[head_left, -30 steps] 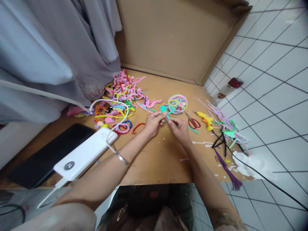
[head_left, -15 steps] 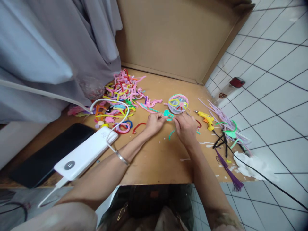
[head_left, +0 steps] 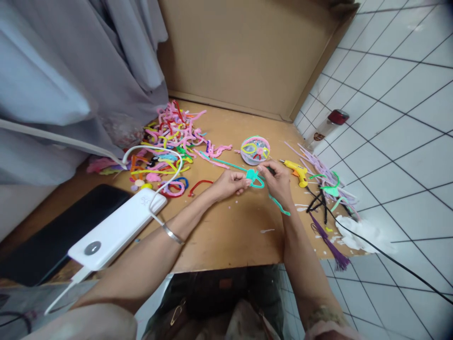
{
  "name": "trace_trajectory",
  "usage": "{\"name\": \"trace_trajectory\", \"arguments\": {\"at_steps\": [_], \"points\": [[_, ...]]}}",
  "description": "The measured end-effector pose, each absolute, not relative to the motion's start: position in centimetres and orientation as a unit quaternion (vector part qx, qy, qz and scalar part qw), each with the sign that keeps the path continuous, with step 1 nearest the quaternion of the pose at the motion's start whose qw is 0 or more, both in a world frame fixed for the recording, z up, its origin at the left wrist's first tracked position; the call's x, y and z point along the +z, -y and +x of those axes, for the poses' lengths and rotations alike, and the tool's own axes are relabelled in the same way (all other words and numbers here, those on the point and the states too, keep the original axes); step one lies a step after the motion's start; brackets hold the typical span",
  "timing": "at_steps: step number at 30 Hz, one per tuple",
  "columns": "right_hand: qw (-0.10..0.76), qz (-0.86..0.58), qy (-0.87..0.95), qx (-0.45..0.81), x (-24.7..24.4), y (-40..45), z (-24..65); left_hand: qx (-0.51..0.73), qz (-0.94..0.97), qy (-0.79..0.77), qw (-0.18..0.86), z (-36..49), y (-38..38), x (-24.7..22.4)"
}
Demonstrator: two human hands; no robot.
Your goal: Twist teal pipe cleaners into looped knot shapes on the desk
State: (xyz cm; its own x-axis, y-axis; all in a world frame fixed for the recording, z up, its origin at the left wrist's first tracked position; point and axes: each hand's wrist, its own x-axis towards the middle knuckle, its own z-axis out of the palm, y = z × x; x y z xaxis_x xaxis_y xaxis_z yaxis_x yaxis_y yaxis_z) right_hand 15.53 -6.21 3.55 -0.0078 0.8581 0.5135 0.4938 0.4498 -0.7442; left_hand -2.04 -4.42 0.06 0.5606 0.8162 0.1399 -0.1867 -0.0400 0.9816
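Over the middle of the table, my left hand [head_left: 229,183] pinches a turquoise pipe cleaner [head_left: 257,185] bent into a small loop beside a coiled, flat patch. A long straight end of it stretches away to the upper left. My right hand [head_left: 278,182] is closed on another part of the turquoise pipe cleaner, at the loop's upper right. A wavy turquoise length hangs down by my right wrist. Just beyond my hands stands a round tub [head_left: 255,150] with pink, yellow and red pipe-cleaner pieces on it.
A pile of coloured pipe cleaners [head_left: 180,127] lies at the back left. A white power bank [head_left: 118,229] with a cable rests beside a black phone-like slab [head_left: 71,226]. On the right are a yellow glue gun [head_left: 297,172], lilac strips [head_left: 318,165] and a purple tassel [head_left: 332,248].
My right hand has drawn up and turned, and the loop now shows between my hands. The wavy turquoise end has swung over to my right wrist. The view has shifted slightly.
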Motion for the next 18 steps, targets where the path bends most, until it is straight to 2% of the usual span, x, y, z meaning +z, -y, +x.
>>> {"name": "trace_trajectory", "arguments": {"at_steps": [6, 10, 14, 18], "points": [[0.550, -0.438, 0.618, 0.351, 3.5, 5.7, 16.5, 0.422, 0.566, -0.260, 0.658, -1.9, 4.2, 0.1], [0.595, -0.470, 0.585, 0.290, 3.4, 5.4, 16.3, 0.413, 0.582, -0.267, 0.648, -2.0, 4.2, 0.2], [0.588, -0.503, 0.602, 0.198, 3.2, 5.6, 15.7, 0.385, 0.605, -0.263, 0.645, -1.8, 4.5, 0.1], [0.597, -0.500, 0.594, 0.202, 3.0, 6.0, 15.1, 0.380, 0.607, -0.259, 0.648, -1.5, 4.8, 0.0]]}}
